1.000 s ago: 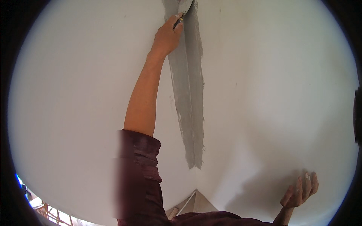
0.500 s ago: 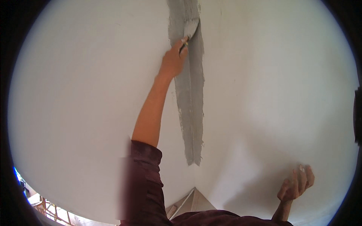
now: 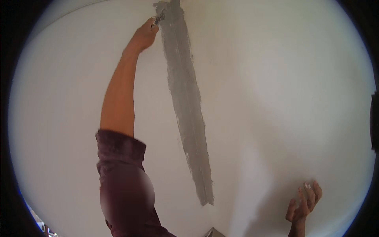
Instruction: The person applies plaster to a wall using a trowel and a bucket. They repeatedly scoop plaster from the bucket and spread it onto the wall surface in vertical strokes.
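Note:
My left hand (image 3: 143, 36) is raised high on the left wall and closed round the handle of a putty knife (image 3: 160, 17). The knife's blade, smeared with grey, lies at the left edge of a grey compound strip (image 3: 183, 94) near its upper end. That strip runs down the inside corner of two walls, with ragged edges and a fine line along its middle. Low on the right, my right hand (image 3: 303, 205) is close to the wall with its fingers apart and loosely bent, and nothing shows in it. One of its fingertips has a whitish patch.
Pale walls rise on both sides, the left wall (image 3: 67, 118) and the right wall (image 3: 284, 79). At the bottom, a small dark corner piece (image 3: 214, 233) shows below the strip. Bright clutter appears at the lower left rim.
My left hand with the putty knife has moved up and left, from over the strip to its left edge. The view has shifted, and the strip now leans. My right hand appears slightly lower.

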A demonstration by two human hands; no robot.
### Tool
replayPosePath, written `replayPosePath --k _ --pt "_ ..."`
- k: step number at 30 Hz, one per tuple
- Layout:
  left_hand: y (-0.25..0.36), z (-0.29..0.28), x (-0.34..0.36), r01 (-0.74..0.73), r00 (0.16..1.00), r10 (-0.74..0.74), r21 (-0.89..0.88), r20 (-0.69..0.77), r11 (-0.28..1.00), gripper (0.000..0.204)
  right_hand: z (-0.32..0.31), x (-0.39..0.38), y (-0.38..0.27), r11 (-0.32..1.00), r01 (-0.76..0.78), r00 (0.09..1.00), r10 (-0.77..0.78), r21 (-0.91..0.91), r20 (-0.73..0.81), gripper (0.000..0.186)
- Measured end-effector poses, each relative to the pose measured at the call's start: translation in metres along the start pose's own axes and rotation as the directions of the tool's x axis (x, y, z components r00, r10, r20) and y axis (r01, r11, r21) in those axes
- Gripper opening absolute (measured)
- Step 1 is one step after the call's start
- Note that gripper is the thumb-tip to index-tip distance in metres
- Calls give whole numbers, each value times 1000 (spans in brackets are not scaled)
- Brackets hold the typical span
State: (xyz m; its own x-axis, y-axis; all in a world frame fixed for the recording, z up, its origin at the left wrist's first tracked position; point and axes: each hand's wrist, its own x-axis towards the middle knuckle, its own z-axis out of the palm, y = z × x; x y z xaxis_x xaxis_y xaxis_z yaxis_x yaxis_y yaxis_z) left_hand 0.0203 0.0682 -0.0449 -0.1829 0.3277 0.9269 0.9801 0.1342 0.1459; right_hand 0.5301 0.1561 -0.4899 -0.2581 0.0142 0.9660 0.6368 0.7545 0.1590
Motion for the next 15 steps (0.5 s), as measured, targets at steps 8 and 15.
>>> replayPosePath --k 8,15 --pt "25 -7 106 78 996 -79 51 30 996 46 6 -12 4 984 34 994 -52 -176 -98 31" --pt "34 0 133 -33 999 27 252 25 967 50 -3 -9 4 956 24 998 -40 -292 -50 31"
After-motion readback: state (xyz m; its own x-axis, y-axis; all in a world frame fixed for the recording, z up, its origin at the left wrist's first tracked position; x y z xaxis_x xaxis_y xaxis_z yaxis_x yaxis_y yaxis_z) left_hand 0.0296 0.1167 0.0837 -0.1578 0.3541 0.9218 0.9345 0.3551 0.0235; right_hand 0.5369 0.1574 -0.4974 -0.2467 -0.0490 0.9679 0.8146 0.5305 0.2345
